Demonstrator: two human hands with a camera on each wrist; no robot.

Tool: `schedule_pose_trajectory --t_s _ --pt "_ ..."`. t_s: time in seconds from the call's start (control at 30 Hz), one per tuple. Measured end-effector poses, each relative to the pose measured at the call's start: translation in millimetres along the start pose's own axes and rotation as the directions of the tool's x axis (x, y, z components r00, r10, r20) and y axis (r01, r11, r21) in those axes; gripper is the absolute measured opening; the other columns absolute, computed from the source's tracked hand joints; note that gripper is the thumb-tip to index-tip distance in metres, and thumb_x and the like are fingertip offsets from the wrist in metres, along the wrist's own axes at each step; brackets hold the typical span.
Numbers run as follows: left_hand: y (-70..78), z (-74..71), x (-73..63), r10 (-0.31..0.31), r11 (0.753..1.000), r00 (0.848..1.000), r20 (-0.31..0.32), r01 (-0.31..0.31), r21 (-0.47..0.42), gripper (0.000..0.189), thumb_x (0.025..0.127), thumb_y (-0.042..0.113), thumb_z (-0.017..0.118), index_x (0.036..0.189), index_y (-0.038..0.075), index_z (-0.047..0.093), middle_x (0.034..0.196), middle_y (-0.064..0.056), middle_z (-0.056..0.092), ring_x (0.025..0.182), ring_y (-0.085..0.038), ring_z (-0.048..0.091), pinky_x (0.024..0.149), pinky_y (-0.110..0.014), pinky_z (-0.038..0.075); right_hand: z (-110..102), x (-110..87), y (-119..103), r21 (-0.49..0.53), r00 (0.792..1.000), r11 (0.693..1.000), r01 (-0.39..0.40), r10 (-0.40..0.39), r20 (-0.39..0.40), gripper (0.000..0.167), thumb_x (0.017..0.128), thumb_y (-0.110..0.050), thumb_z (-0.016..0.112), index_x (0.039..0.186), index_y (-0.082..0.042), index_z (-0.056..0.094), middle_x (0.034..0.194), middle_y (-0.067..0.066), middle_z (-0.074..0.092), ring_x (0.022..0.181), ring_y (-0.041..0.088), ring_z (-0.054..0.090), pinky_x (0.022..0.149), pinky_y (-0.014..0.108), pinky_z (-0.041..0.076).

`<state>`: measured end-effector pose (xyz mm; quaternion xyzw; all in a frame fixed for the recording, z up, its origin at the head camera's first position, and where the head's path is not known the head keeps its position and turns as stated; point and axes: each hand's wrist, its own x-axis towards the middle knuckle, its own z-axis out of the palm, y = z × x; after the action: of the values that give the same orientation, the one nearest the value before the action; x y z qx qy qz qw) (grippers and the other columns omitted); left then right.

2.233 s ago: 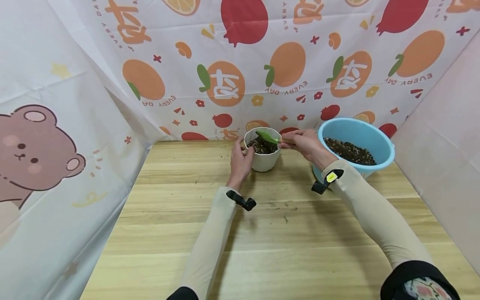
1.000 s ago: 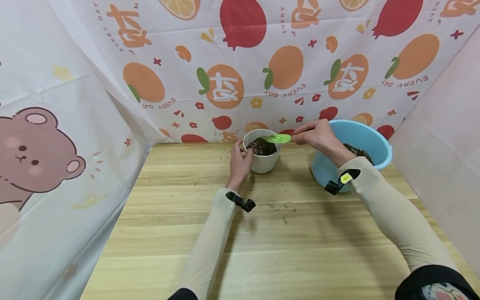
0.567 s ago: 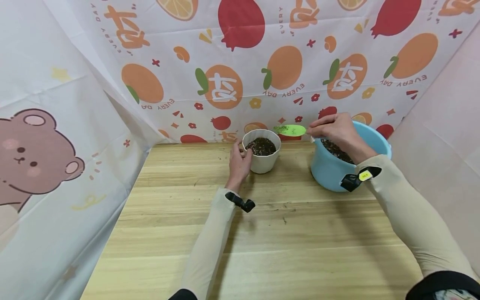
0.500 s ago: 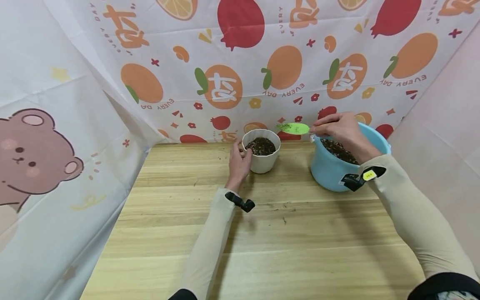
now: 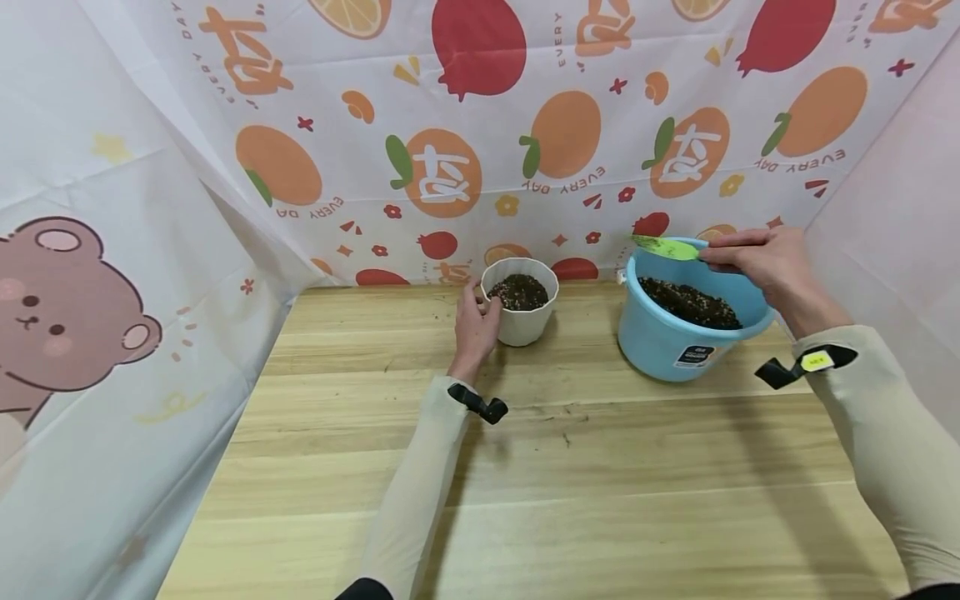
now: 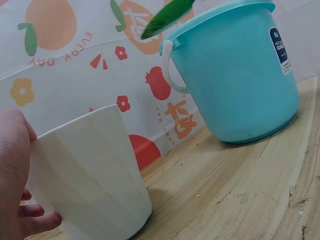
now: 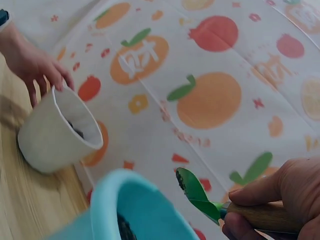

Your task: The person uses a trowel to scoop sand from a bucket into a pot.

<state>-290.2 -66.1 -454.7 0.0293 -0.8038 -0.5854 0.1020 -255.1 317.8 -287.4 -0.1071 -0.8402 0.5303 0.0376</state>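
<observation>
My left hand (image 5: pixel 476 330) grips the rim and near left side of a white faceted flower pot (image 5: pixel 527 326), which stands upright with dark potting soil (image 5: pixel 517 292) inside. In the left wrist view, fingers lie against the wall of the pot (image 6: pixel 95 175). My right hand (image 5: pixel 771 265) holds a small trowel with a green blade (image 5: pixel 667 247) over the light blue bucket (image 5: pixel 656 342). The right wrist view shows the trowel's wooden handle (image 7: pixel 265 216) in my grasp, with a little soil stuck near the blade's tip. More soil (image 5: pixel 690 302) fills part of the bucket.
A wooden table (image 5: pixel 525 517) carries both containers near its back edge. Soil crumbs (image 5: pixel 567 439) lie scattered on it. A fruit-print cloth (image 5: pixel 360 167) hangs right behind, and plain or bear-print cloth closes in the sides. The bucket's white handle (image 6: pixel 172 70) hangs at its left.
My right hand has carried the trowel from above the pot rightward to over the bucket. The soil in the pot is now uncovered. My left hand stays on the pot.
</observation>
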Motion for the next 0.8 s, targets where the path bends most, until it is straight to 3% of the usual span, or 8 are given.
schedule_pose_trajectory --t_s 0.23,0.5,0.63,0.8 --pt "-0.5 -1.0 0.7 0.006 1.000 1.000 -0.007 -0.005 0.013 0.057 0.101 0.036 0.050 0.154 0.017 0.037 0.128 -0.014 0.049 0.113 -0.030 0.060 0.093 -0.048 0.053 -23 -3.8 18 -0.085 1.000 0.996 -0.007 0.007 -0.008 0.008 0.083 -0.036 0.083 0.091 -0.035 0.081 0.067 -0.025 0.072 0.069 -0.003 0.073 0.065 0.014 0.056" --pt "1.3 -0.8 1.2 -0.001 1.000 1.000 0.007 0.001 0.007 0.059 0.101 0.038 0.049 0.154 0.018 0.035 0.131 -0.013 0.047 0.113 -0.029 0.058 0.094 -0.048 0.052 -32 -5.7 32 -0.185 1.000 0.983 0.010 -0.012 -0.007 0.006 0.083 -0.039 0.083 0.080 -0.037 0.077 0.071 -0.024 0.069 0.070 -0.002 0.073 0.068 0.017 0.058" --pt "1.4 -0.4 1.1 -0.005 1.000 1.000 -0.002 0.005 0.005 0.058 0.100 0.035 0.049 0.154 0.018 0.036 0.131 -0.014 0.048 0.113 -0.029 0.058 0.094 -0.048 0.051 -33 -4.8 37 -0.282 1.000 0.959 0.023 -0.020 0.015 0.014 0.085 -0.039 0.081 0.092 -0.027 0.082 0.068 -0.022 0.070 0.070 -0.001 0.073 0.070 0.017 0.058" --pt "1.3 0.7 0.4 -0.019 1.000 1.000 -0.006 0.019 -0.005 0.058 0.101 0.035 0.049 0.155 0.017 0.036 0.130 -0.014 0.048 0.112 -0.030 0.058 0.093 -0.049 0.052 -31 -4.1 40 -0.302 0.998 0.953 0.033 -0.017 0.056 0.029 0.086 -0.035 0.081 0.103 -0.012 0.082 0.065 -0.022 0.071 0.071 0.000 0.073 0.066 0.012 0.053"
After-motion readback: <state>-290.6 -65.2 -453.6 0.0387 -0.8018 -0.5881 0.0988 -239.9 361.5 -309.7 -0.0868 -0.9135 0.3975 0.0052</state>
